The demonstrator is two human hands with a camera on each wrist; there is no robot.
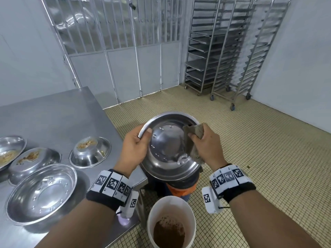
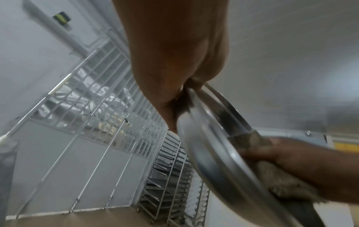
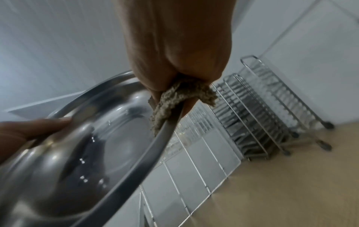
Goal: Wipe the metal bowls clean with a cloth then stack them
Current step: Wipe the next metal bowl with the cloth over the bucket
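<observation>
A shiny metal bowl is held tilted in the air past the table's corner. My left hand grips its left rim, thumb inside. My right hand pinches a brown cloth over the bowl's right rim. The left wrist view shows the bowl's rim edge-on with the cloth behind it. In the right wrist view the cloth wraps the rim of the bowl. On the steel table a clean bowl stands upright, and three soiled bowls lie upside down.
A white bucket with brown residue stands on the tiled floor below the held bowl. An orange and dark object sits under the bowl. Wheeled tray racks stand at the back right by a barred partition.
</observation>
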